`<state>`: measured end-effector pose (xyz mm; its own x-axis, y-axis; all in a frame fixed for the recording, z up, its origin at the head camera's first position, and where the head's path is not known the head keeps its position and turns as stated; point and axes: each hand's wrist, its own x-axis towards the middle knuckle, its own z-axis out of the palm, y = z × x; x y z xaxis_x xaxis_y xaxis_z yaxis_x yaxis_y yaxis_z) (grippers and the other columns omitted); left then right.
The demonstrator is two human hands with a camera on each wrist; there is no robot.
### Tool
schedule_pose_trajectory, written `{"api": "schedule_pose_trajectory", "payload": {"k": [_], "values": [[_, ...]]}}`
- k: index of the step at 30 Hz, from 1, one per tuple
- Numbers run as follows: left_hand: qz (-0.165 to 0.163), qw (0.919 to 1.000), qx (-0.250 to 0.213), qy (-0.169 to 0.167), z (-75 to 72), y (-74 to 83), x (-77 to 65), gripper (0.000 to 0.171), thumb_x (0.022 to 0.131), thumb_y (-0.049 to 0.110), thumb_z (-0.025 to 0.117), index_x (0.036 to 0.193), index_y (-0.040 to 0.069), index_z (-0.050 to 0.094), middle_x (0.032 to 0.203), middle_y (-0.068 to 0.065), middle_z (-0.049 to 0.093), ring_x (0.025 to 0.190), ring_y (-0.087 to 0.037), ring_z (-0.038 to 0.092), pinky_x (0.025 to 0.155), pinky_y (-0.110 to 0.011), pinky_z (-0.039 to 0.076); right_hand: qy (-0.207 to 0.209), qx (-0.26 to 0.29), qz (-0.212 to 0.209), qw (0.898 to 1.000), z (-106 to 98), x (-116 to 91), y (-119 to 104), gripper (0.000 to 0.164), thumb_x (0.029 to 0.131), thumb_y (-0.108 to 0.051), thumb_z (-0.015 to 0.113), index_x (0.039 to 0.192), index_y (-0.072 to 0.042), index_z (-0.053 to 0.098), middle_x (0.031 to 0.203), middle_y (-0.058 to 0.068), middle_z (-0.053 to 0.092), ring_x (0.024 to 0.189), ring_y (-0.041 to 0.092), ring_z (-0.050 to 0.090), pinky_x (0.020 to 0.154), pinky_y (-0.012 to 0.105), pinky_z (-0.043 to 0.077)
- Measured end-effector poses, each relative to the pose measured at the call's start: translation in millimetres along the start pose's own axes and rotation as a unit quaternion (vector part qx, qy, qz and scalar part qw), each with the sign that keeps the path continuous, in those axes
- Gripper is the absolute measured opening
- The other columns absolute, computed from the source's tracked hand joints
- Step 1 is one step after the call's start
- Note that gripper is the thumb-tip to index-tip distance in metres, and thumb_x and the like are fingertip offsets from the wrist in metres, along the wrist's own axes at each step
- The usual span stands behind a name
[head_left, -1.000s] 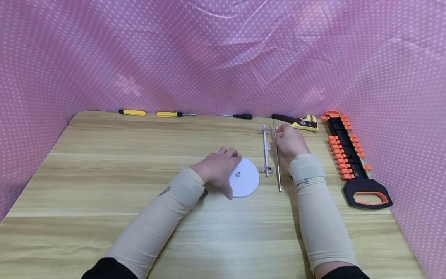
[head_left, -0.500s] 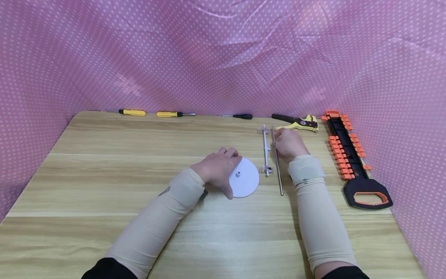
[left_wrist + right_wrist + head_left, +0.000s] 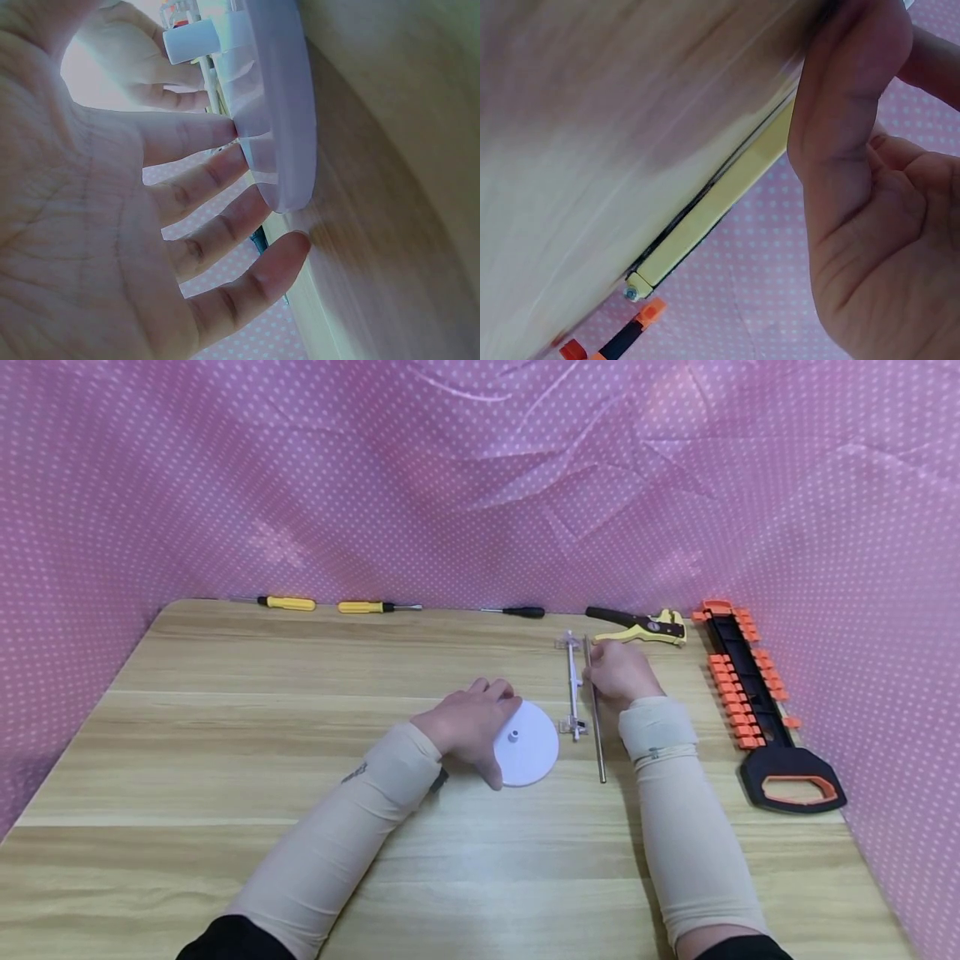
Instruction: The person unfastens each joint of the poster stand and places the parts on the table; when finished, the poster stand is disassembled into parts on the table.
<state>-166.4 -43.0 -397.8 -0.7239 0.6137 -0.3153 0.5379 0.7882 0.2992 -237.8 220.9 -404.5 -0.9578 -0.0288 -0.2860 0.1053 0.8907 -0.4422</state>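
Observation:
My left hand point(image 3: 471, 727) holds a white round disc point(image 3: 536, 747) by its left edge, thumb on the near side and fingers on the far side. The disc lies flat on the table, a short hollow stub standing up at its middle. In the left wrist view several fingertips touch the disc's rim point(image 3: 296, 142). My right hand point(image 3: 621, 672) pinches a thin metal rod point(image 3: 597, 727) near its far end. To the rod's left is a slim white bar point(image 3: 573, 681) with clear plastic pieces at both ends. The right wrist view does not show the rod clearly.
Beyond my right hand lies a yellow and black wire stripper point(image 3: 652, 627). A black rack with orange clips point(image 3: 746, 668) and a handle is at the right edge. Two yellow screwdrivers point(image 3: 291, 603) and a black screwdriver point(image 3: 523, 612) line the far edge, before a pink dotted cloth point(image 3: 450, 485).
My right hand has moved slightly towards me and left, and the metal rod with it. My left hand and the white disc have stayed in place.

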Motion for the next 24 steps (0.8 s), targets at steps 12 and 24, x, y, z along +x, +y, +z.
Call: {"api": "schedule_pose_trajectory", "payload": {"k": [12, 24], "values": [[-0.003, 1.0, -0.002, -0.003, -0.2, 1.4, -0.5, 0.127, 0.061, 0.05, 0.102, 0.164, 0.013, 0.039, 0.166, -0.007, 0.037, 0.142, -0.027, 0.039, 0.115, -0.047, 0.045, 0.006, -0.02, -0.006, 1.0, 2.9, 0.0, -0.4, 0.017, 0.101, -0.016, 0.063, 0.11, -0.003, 0.069, 0.097, 0.014, 0.069, 0.088, 0.029, 0.062, 0.074, 0.037, 0.049], [-0.002, 1.0, -0.004, -0.002, 0.6, 1.1, -0.1, 0.127, 0.061, 0.049, 0.102, 0.165, 0.013, 0.038, 0.166, -0.007, 0.036, 0.143, -0.027, 0.038, 0.116, -0.048, 0.044, 0.007, -0.022, -0.007, 1.0, 3.3, 1.5, 0.4, 0.013, 0.102, -0.018, 0.063, 0.1, -0.007, 0.068, 0.091, 0.012, 0.067, 0.084, 0.029, 0.061, 0.07, 0.037, 0.049]]}}
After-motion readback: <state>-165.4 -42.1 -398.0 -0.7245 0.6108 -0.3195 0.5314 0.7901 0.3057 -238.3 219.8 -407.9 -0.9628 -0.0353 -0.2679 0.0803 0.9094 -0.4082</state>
